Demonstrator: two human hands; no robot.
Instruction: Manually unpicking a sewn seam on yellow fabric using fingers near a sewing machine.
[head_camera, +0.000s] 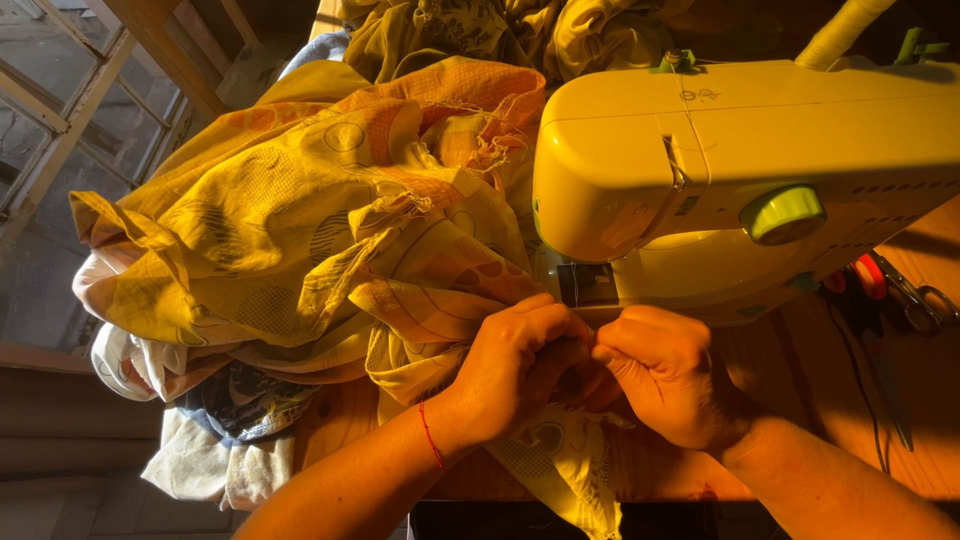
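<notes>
Fabric: yellow and orange patterned cloth (330, 230), heaped in a big crumpled pile on the left half of the wooden surface (860, 420); one edge runs down to my hands and a tail of it hangs over the near edge of the surface.
Where the worked edge sits: just in front of the sewing machine (740, 160), below the needle area (587, 285), pinched between both my hands.
Left hand: my left hand (515, 365) comes in from the lower left, knuckles up, fingers (545, 315) curled together and clamped on a fold of the cloth. A thin red thread band (432, 437) circles that wrist.
Right hand: my right hand (665, 375) meets the left one, touching it; its fingers are bent inward and closed on the same bit of cloth. I cannot see the fingertips themselves, they are tucked under.
Machine: cream-yellow body across the upper right, with a pale green dial (785, 213) on its front face and a thread running over its top.
Other cloth: a white and dark printed piece (235, 400) lies under the yellow heap at the lower left, and olive-yellow cloth (470, 30) is bunched behind the machine at the top.
Scissors: red-handled pair (905, 290) lying on the surface to the right of the machine, well apart from my hands, next to a dark cord (860, 380).
Light: strong, warm and low; the window frame (70, 110) at the far left is in shade.
</notes>
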